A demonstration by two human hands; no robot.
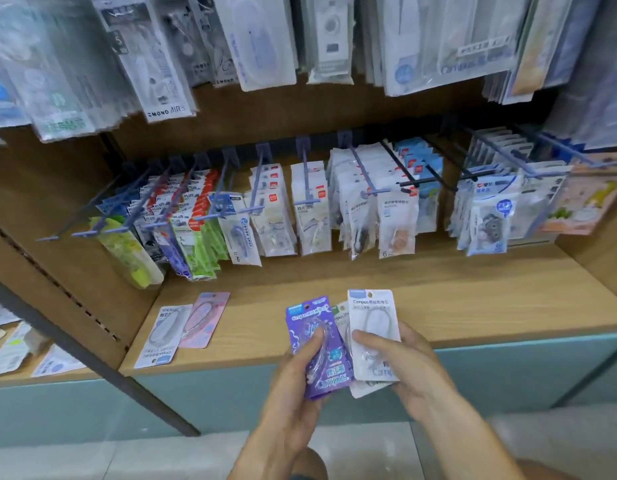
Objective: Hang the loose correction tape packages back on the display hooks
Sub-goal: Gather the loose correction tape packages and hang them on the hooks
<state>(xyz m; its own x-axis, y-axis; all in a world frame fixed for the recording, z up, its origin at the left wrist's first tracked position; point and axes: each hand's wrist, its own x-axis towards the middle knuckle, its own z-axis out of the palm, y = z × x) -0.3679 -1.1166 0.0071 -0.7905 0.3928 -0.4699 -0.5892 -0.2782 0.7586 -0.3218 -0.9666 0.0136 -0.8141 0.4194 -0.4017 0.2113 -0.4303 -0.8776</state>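
Left hand (301,372) pinches purple package (317,344); right hand (400,362) pinches white package (374,334); two packages (182,327) lie on shelf (438,299).

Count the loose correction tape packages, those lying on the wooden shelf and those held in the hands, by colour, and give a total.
Purple card package, left hand: 1
White card packages, right hand: 2 visible, front one, another partly hidden behind
White-grey card package on the shelf: 1
Pink card package on the shelf: 1
Total: 5 visible
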